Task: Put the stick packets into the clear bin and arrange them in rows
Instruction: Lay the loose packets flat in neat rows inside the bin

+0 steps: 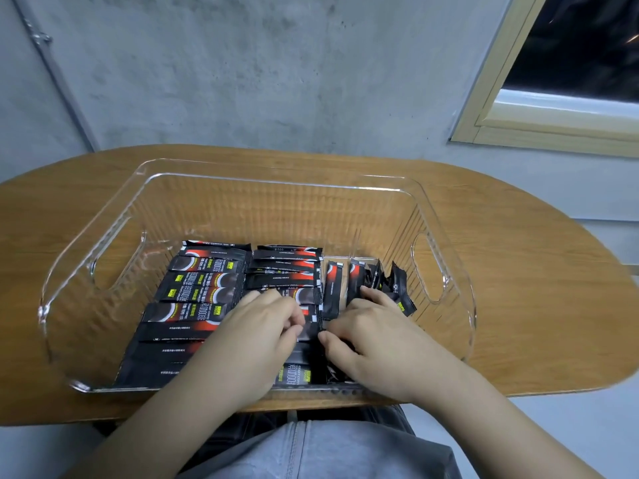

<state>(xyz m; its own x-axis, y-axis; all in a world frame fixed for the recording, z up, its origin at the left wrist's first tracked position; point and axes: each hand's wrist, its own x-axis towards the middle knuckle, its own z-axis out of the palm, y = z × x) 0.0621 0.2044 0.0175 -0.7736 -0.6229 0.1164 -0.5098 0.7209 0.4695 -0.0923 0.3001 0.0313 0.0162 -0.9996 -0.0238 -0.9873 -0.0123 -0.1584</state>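
Note:
A clear bin (262, 188) with two cut-out handles stands on the wooden table (518, 305). Several black stick packets (200, 281) lie flat in it in two side-by-side rows. Other packets (397, 288) stand or lean loosely at the right end. Both hands are inside the bin. My left hand (256, 326) rests on the middle row, its curled fingertips pinching a packet's (307, 331) end. My right hand (373, 337) lies over the loose packets on the right, thumb touching the same packet's edge, fingers reaching among the upright ones.
The oval table butts against a grey concrete wall (276, 81). A window frame (539, 119) sits at the upper right. My lap in grey trousers (328, 451) is just below the table's near edge.

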